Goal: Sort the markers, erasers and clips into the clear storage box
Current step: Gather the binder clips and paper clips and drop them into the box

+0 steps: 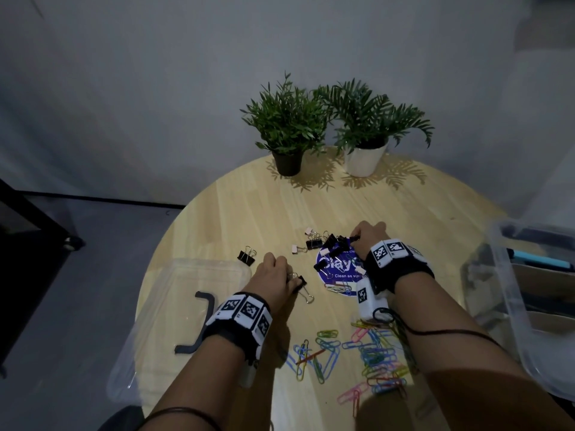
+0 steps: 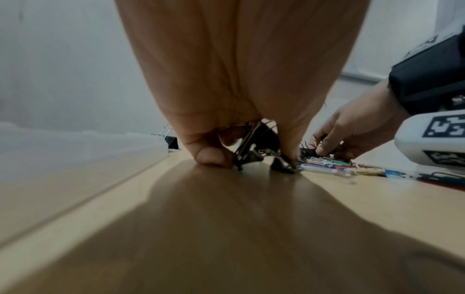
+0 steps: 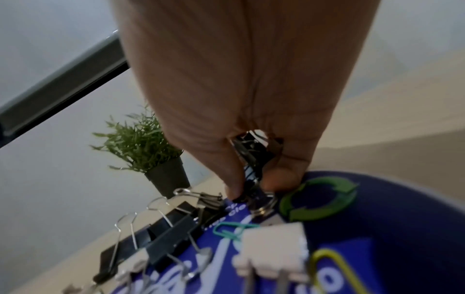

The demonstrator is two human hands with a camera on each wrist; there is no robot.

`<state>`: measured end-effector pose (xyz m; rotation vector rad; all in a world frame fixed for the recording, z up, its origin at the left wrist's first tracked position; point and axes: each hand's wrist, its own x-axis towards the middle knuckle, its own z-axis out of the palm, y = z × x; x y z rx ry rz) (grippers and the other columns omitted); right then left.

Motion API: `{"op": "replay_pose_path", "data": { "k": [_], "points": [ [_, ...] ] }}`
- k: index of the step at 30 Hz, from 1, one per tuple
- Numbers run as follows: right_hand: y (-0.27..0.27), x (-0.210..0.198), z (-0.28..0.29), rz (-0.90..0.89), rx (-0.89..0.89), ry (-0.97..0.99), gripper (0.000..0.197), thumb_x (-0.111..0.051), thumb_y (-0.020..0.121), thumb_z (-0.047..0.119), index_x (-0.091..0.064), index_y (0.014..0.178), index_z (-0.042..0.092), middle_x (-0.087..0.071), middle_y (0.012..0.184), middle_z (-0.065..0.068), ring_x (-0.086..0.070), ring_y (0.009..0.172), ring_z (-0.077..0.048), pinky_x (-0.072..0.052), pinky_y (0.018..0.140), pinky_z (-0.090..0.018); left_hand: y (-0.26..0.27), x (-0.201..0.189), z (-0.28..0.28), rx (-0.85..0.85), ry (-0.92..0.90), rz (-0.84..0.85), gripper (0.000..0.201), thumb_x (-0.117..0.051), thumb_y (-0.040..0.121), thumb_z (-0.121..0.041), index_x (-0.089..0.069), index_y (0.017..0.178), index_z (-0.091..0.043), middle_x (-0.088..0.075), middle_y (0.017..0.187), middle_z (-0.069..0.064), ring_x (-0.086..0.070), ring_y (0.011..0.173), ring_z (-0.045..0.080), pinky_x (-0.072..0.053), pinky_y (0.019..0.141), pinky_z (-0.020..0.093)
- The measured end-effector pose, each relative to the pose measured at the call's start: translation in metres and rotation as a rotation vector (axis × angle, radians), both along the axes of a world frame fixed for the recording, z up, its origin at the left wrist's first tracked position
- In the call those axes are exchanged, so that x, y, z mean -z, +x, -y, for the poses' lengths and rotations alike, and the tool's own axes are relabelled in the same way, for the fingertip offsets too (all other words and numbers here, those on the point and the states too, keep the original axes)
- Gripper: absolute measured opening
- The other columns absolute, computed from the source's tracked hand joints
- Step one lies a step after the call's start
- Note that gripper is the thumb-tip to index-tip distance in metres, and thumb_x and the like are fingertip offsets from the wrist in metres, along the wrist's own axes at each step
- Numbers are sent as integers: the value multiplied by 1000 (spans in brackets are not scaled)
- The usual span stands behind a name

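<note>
Black binder clips [image 1: 314,243] and pale pink ones [image 1: 298,249] lie scattered mid-table around a round blue sticker [image 1: 339,270]. My left hand [image 1: 280,272] is curled down on the table and grips a bunch of black binder clips [image 2: 254,147]; one more black clip [image 1: 303,286] pokes out beside it. My right hand [image 1: 364,241] reaches over the sticker's far edge and pinches a black binder clip [image 3: 251,179] between thumb and finger. Several coloured paper clips [image 1: 373,353] lie near the front. The clear storage box [image 1: 504,275] stands at the right edge, with a blue marker [image 1: 541,261] inside.
A clear lid [image 1: 174,293] with a dark clasp [image 1: 205,321] lies at the table's left edge. One black clip [image 1: 246,256] sits apart near the lid. Two potted plants [image 1: 287,126] [image 1: 367,129] stand at the back. Bare wood lies between plants and clips.
</note>
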<state>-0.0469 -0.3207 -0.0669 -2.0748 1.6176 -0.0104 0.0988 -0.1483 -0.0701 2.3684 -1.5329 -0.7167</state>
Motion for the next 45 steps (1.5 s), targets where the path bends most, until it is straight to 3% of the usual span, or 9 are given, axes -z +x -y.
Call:
{"op": "replay_pose_path", "data": {
  "k": [6,10,13,20,26,31,35,41,45],
  "points": [
    [-11,2,-13,-50,-42,-78,26,-46,94,6,-44,119,-2,-40,127,-23,-33,55,-19,-38,68,-32,-4,-17,-17,-51,-22,-69,29,-46,98,-34,-45,109,-8,-38,112,6,-51,103,25,-39,88,28],
    [-22,-14,-29,109,75,-33,27,-52,92,6,-45,117,-2,-41,127,-22,-57,91,-39,-47,78,-40,-15,-44,-36,-50,-131,-158,17,-47,98,-29,-38,93,-15,-32,104,3,-43,85,14,-36,80,24],
    [-38,-40,-55,293,78,-81,20,-50,94,7,-46,111,0,-43,122,-18,-56,92,-38,-49,84,-45,-24,-57,-47,-56,-198,-179,22,-47,98,-33,-36,97,-14,-32,103,3,-41,75,11,-32,74,24],
    [-141,-124,-131,623,21,-624,13,-54,89,-4,-50,100,0,-38,103,-5,-36,71,-1,-31,72,1,-82,-75,-59,55,-273,-229,27,-42,98,-40,-37,98,-14,-33,95,-1,-41,71,4,-35,61,15],
    [-226,-105,-145,244,207,-616,21,-44,85,-11,-47,104,-1,-41,117,-24,-48,102,-37,-41,89,-46,-134,-78,-70,122,-259,-330,30,-43,98,-39,-38,101,-10,-35,100,3,-43,77,4,-35,65,12],
    [-223,-100,-138,-22,192,-184,25,-45,92,11,-48,114,0,-48,125,-22,-48,116,-37,-42,92,-41,-152,-85,-84,179,-263,-317,33,-42,98,-41,-39,101,-8,-36,101,3,-44,80,5,-37,68,20],
    [-226,-121,-136,-42,112,-45,29,-45,94,22,-51,118,9,-59,123,-16,-55,112,-31,-39,79,-30,-154,-93,-96,216,-253,-264,34,-42,98,-42,-39,102,-8,-36,102,3,-43,79,4,-37,77,26],
    [-262,-122,-148,267,278,-442,24,-41,94,14,-60,109,12,-63,113,-10,-57,97,-25,-42,81,-30,-188,-123,-67,311,-223,-193,28,-40,99,-40,-34,97,-13,-33,103,3,-40,77,14,-34,74,30],
    [-282,-91,-153,125,264,-368,41,-34,94,21,-48,130,7,-46,139,-18,-40,130,-35,-34,108,-44,-245,-131,-17,444,-290,-92,31,-45,98,-37,-42,108,-8,-34,109,6,-47,90,26,-39,90,38]
  ]
}}
